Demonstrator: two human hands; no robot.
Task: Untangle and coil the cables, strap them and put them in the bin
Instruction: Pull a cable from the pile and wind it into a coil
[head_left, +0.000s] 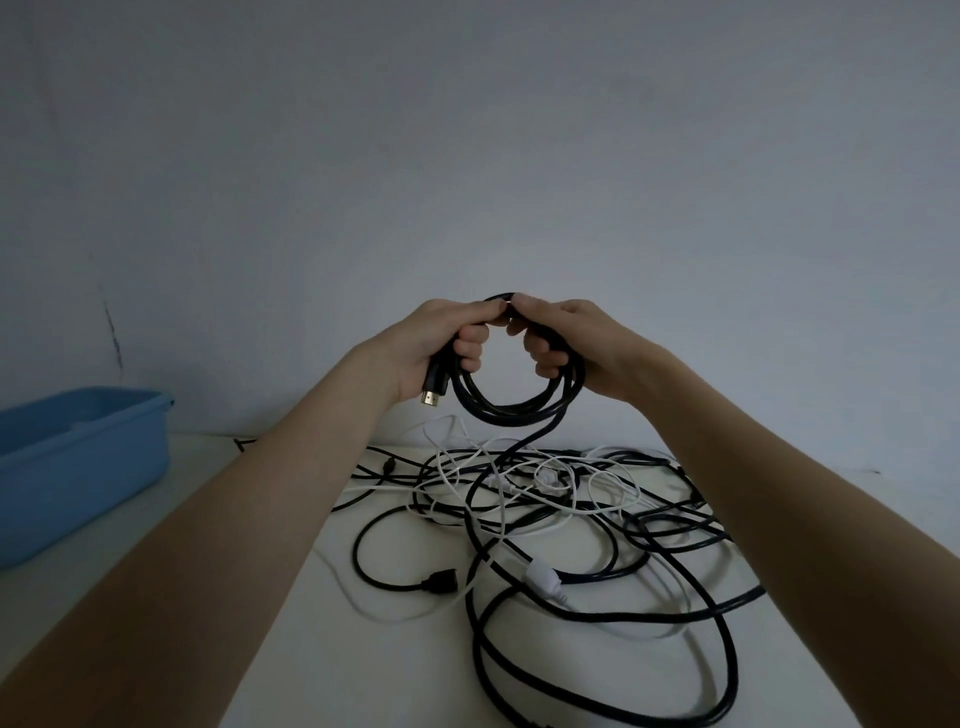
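Loose black and white cables tangled on a pale table. Above, left hand and right hand both gripping a black coil, fingers curled. Blue bin left, bare grey wall behind.

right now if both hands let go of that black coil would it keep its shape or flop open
Probably springs open: the black coil has no strap on it, and only the left hand and right hand hold its loops together. Its tail runs down into the cable pile, so it would likely drag. It looks fairly stiff, holding round loops.

place: plain indoor room, type unclear | cues: bare grey wall, white tabletop, blue plastic bin
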